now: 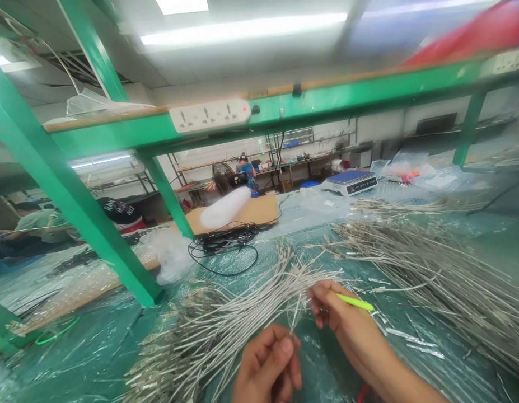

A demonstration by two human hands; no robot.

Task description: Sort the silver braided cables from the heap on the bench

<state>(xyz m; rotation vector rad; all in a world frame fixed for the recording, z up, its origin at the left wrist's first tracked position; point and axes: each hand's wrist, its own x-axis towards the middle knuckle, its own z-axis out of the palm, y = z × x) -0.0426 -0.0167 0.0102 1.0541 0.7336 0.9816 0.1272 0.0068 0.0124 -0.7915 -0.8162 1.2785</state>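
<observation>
My left hand (270, 361) is low in the middle, fingers pinched on the end of a thin silver wire (293, 319) that rises from it. My right hand (332, 308) is just above and to the right, curled round a slim yellow-green tool (356, 303) that points right, and it touches the fanned bundle of silver wires (225, 313) lying to the left. A second large heap of the same wires (431, 268) spreads across the right of the bench.
Teal plastic sheet (95, 347) covers the bench. A green steel post (74, 201) slants down at left, a green shelf beam with a white power strip (209, 115) runs overhead. A black cable coil (225, 240), cardboard (259, 210) and a scale (352, 182) sit behind. People work far off.
</observation>
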